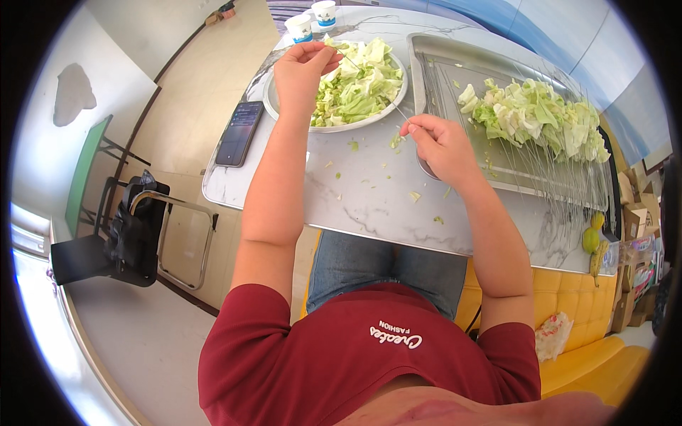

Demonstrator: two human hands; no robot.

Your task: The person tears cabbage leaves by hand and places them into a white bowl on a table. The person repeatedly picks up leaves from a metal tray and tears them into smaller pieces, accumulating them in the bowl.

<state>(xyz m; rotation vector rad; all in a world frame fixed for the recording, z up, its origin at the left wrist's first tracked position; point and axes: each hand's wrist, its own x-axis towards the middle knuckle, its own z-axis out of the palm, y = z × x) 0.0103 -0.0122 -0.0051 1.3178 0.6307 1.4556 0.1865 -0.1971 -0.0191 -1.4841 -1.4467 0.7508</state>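
Note:
A thin metal skewer (398,109) runs diagonally over a round metal bowl (272,98) heaped with torn lettuce (362,88). Its lower right end is pinched in my right hand (439,144), just outside the bowl's rim. My left hand (306,66) is over the bowl's upper left side, its fingertips pinching a piece of lettuce (330,42) at the skewer's far end. On the right, a rectangular metal tray (453,106) holds many skewers threaded with lettuce (538,114), their bare ends sticking out over the near rim. More bare skewers (434,85) lie along the tray's left side.
A smartphone (240,134) lies left of the bowl on the marble-patterned table (373,207), among lettuce scraps. Two paper cups (298,27) stand behind the bowl. Green-yellow fruit (591,240) and a spotted banana (599,261) are at the right corner. A folding chair (186,239) stands left.

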